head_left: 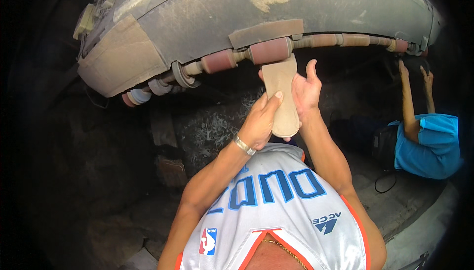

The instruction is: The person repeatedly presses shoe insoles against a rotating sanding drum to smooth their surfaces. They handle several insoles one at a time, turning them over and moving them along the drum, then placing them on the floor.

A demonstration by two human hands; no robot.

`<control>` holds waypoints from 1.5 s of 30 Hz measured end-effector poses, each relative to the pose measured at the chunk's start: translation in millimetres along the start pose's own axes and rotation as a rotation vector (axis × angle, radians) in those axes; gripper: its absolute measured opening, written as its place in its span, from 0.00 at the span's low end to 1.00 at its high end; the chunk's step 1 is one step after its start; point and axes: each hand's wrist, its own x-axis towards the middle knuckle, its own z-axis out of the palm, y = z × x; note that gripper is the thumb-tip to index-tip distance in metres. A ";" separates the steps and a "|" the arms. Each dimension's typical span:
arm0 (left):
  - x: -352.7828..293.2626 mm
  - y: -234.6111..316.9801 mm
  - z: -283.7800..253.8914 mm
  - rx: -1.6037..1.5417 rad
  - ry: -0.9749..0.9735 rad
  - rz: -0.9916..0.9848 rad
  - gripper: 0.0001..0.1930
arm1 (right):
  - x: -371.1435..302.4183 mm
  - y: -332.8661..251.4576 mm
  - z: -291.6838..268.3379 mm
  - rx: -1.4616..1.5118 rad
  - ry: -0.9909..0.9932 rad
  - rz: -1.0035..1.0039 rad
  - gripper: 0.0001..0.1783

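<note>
A beige insole (279,80), shaped like a shoe sole, lies between my hands with its upper end at a reddish sanding drum (270,50). My left hand (262,119) grips its lower part, thumb pressed on top and fingers underneath. Behind the insole, my right hand (306,91) is held flat with the palm up and the thumb sticking out to the side. Most of its fingers are hidden by the insole; a fingertip shows at the insole's left edge.
A long grey machine housing (207,18) arches overhead, with a shaft of several rollers (217,61) beneath it. Pale scraps (212,129) litter the dark floor. On the right, a co-worker in a blue shirt (428,144) reaches toward the machine's far end.
</note>
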 end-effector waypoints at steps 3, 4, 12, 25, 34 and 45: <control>-17.6 -3.0 -1.5 -0.015 0.074 -0.048 0.24 | -11.4 12.6 -1.7 0.089 -0.135 0.035 0.65; -17.0 -3.6 -2.1 -0.022 0.067 -0.041 0.24 | -10.4 14.0 -3.0 0.069 -0.095 0.019 0.65; 6.7 11.1 -16.8 -0.087 0.042 0.063 0.22 | 29.0 10.7 -1.5 -0.082 -0.030 0.004 0.66; -25.8 10.4 -71.1 0.097 -0.173 -0.194 0.19 | -26.9 4.1 4.7 -0.365 0.109 -0.086 0.53; 49.8 -19.6 -178.7 -0.061 0.026 -0.024 0.12 | -60.9 -23.0 47.5 -1.249 0.409 -0.159 0.20; 115.2 -73.8 -203.1 -0.862 0.148 0.052 0.12 | -4.1 23.8 41.4 -1.714 0.430 -0.334 0.17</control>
